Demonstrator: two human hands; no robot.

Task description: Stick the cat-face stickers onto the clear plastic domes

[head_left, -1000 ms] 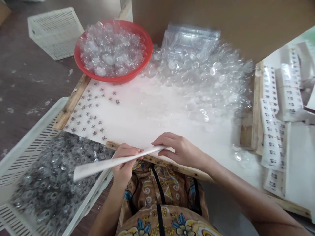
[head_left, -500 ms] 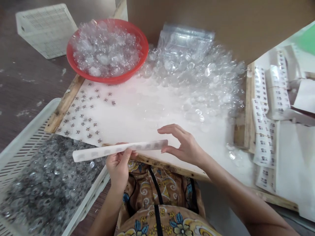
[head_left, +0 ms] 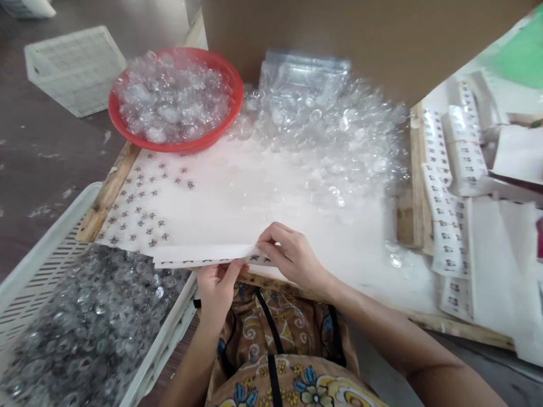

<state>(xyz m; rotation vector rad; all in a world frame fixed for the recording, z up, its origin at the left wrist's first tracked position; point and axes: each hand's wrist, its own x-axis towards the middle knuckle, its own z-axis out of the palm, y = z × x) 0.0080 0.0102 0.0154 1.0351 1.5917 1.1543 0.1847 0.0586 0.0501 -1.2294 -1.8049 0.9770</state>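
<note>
A long white sticker strip with a row of small dark prints lies across my hands at the table's front edge. My left hand grips its lower edge near the middle, thumb on top. With thumb and forefinger, my right hand pinches the strip near its right end. A white layer stands partly lifted over the printed row; whether it is a backing or a fold I cannot tell. Small dark printed stickers are scattered on the white tabletop to the left.
A red basin heaped with clear plastic pieces stands back left. More clear pieces pile up at the back. A white crate of clear-and-dark pieces sits lower left. Bundled printed strips lie right, beyond a wooden ledge.
My right hand, apart from the strip before, has closed on its right end. A white layer of the strip now stands raised, showing the prints beneath. The view has shifted slightly.
</note>
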